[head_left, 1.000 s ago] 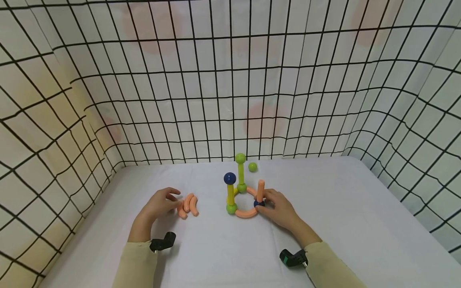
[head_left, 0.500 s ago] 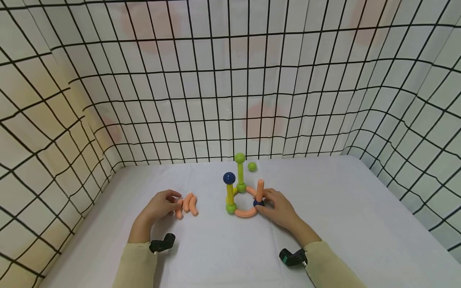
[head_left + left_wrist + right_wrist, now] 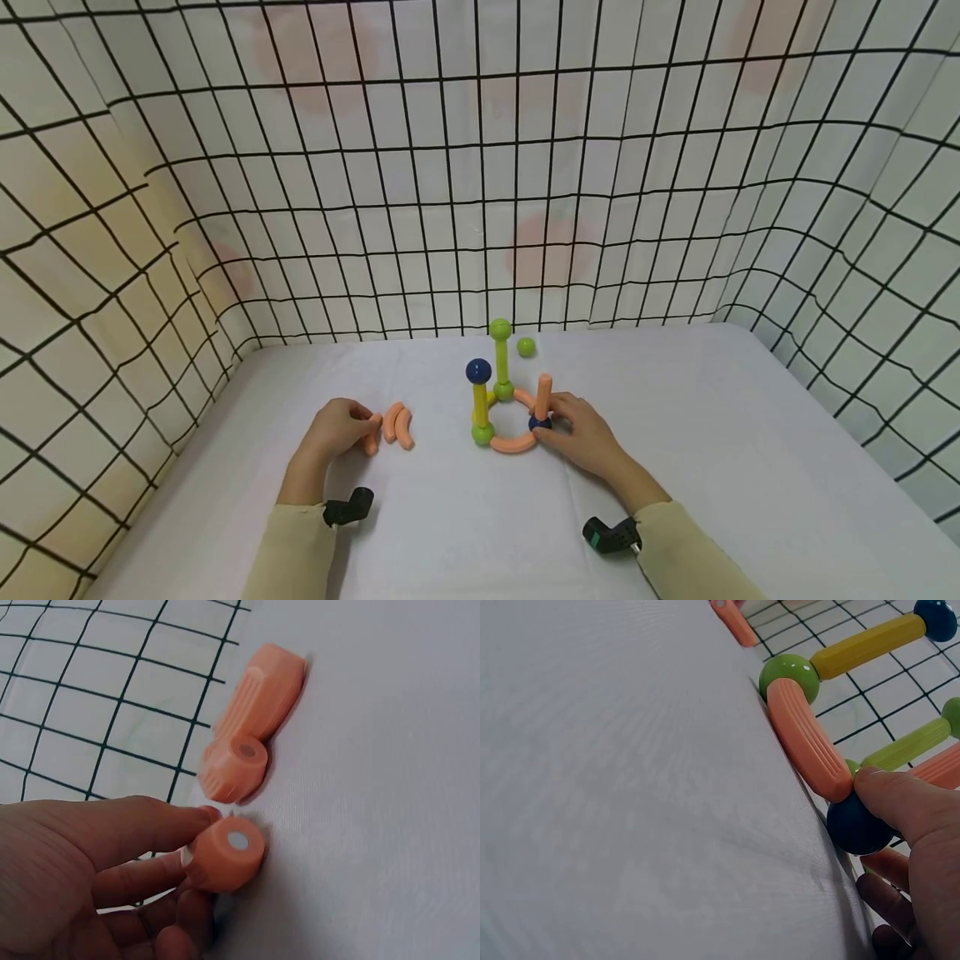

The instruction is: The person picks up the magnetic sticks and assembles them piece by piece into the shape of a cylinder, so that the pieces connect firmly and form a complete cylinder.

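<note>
My left hand (image 3: 333, 427) pinches a curved orange magnetic rod (image 3: 227, 855), whose end magnet faces the left wrist camera. Two more curved orange rods (image 3: 404, 428) lie side by side just right of it. With thumb and fingers, my right hand (image 3: 588, 437) grips a dark blue ball (image 3: 859, 823) at the base of a magnetic-rod structure. A straight orange rod (image 3: 543, 397) stands upright on that ball. Curved rods (image 3: 808, 739) and green balls (image 3: 789, 678) complete the ring. From it rise a yellow rod (image 3: 480, 406) topped by a blue ball and a green rod (image 3: 502, 362) topped by a green ball.
A loose green ball (image 3: 527, 347) sits behind the structure. White cloth (image 3: 465, 517) covers the table. Black wire mesh (image 3: 442, 208) encloses the back and both sides.
The left fingers have closed on the leftmost curved orange rod and drawn it slightly left, away from the other two. My right hand stays on the blue ball.
</note>
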The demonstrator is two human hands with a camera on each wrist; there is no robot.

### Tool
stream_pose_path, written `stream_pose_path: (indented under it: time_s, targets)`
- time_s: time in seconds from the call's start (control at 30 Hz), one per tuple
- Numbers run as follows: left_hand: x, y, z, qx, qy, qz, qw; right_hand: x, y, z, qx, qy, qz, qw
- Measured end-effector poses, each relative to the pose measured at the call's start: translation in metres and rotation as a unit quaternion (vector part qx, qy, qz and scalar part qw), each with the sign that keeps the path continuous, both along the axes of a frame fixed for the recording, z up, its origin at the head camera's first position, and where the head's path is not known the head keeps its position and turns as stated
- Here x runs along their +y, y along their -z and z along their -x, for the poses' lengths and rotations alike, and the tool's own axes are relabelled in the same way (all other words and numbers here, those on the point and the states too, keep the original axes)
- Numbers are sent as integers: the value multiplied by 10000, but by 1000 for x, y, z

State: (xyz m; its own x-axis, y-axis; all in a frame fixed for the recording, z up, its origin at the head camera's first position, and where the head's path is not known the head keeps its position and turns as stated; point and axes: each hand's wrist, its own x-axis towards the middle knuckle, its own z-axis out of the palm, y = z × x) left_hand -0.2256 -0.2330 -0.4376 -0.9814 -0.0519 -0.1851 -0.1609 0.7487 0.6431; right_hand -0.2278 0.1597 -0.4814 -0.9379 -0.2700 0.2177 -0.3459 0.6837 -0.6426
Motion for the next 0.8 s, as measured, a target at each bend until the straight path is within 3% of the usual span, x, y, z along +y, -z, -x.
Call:
stream_pose_path:
  time_s: [0.43,0.67,0.8]
  targets:
    - [4,1,2,59,-473,-285,9985,0,-1,-2,-14,-41,42,10000]
    - [5,-3,2,335,-830,-726,9933,1,0,0,41,-42,-5,10000]
    - [6,-6,2,385,-1114,-1230,9854,0,0,0,17,-67,-16,10000]
